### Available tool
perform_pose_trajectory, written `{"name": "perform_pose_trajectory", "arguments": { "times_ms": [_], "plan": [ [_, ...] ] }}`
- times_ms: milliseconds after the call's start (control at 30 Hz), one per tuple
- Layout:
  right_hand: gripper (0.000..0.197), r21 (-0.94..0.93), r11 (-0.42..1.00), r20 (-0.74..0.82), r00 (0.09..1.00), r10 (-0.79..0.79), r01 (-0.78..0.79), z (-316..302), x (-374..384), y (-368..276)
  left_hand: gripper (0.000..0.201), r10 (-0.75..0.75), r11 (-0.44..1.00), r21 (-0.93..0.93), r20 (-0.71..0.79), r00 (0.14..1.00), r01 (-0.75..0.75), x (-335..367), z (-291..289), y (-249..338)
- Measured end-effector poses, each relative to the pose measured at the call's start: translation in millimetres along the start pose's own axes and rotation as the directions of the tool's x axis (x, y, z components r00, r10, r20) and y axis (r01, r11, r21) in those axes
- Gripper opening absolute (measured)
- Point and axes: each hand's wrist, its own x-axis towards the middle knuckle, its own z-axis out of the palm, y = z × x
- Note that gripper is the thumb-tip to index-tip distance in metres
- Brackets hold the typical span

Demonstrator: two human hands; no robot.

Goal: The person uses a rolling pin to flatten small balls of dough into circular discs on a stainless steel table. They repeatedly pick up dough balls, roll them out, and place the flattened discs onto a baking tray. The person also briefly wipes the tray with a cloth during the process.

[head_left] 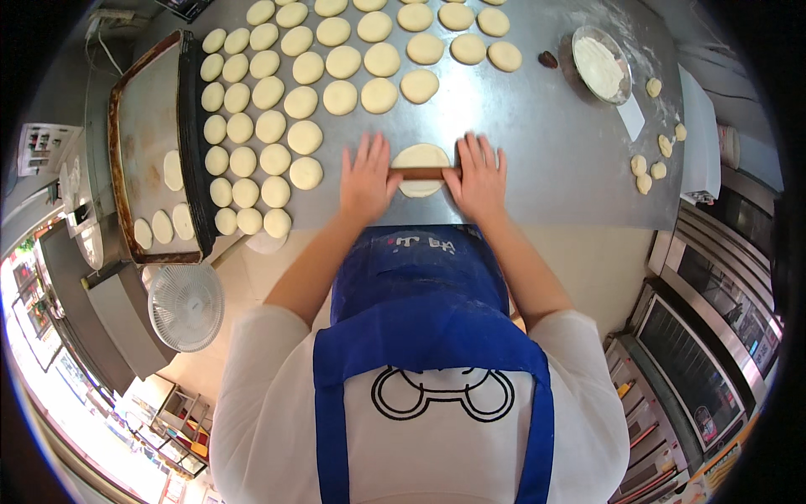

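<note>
So, rolling pin (pixel 420 173) is at the near middle of the steel table (pixel 537 143), lying across the dough disc (pixel 420 154). Long axis runs left-right, roughly parallel to the table's near edge and square to the person's facing direction. Ends point at the two palms; both tips hidden under the hands.

Left hand (pixel 364 183): palm down over the pin's left end, fingers straight and pointing away from the body, thumb in toward the pin. Right hand (pixel 482 183): same, mirrored, on the right end. Both spread flat, not curled round the wood.

Disc is near round, so no clear long axis; pin crosses about its middle, dough showing on the far and near sides.

Left and far side: rows of dough rounds (pixel 340 97). Beyond them at left, baking tray (pixel 144 126), long axis running away from the person, four pale pieces on it. Far right: bowl (pixel 627 77) of flour (pixel 597 67), white card (pixel 631 118) just beside it, small dough lumps (pixel 644 183) nearer the table's right edge.
</note>
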Motion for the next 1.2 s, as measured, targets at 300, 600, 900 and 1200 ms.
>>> {"name": "perform_pose_trajectory", "arguments": {
  "times_ms": [300, 600, 900, 1200],
  "plan": [
    [0.066, 0.021, 0.997, -0.029, 0.996, -0.080, 0.080, 11.2, -22.2, 19.3, 0.085, 0.111, 0.993, -0.046, 0.132, 0.985, -0.106, -23.2, -9.3, 5.0],
    [0.030, 0.144, 0.974, 0.032, 0.983, -0.180, 0.174, -1.7, 65.2, 24.4, 0.073, 0.218, 0.960, -0.177, -0.002, 0.976, -0.215, 39.0, -21.0, -9.2],
    [0.012, 0.558, 0.821, -0.069, 0.993, -0.099, 0.120, 7.2, -29.2, -33.6, 0.049, -0.039, 0.993, -0.119, -0.182, 0.982, 0.017, -27.8, 8.3, -48.8],
    [0.010, 0.532, 0.844, -0.045, 0.998, -0.048, 0.065, 12.9, -28.7, -40.2, 0.047, -0.075, 0.995, -0.079, -0.265, 0.961, 0.056, -30.5, 15.5, -48.2]
  ]
}}
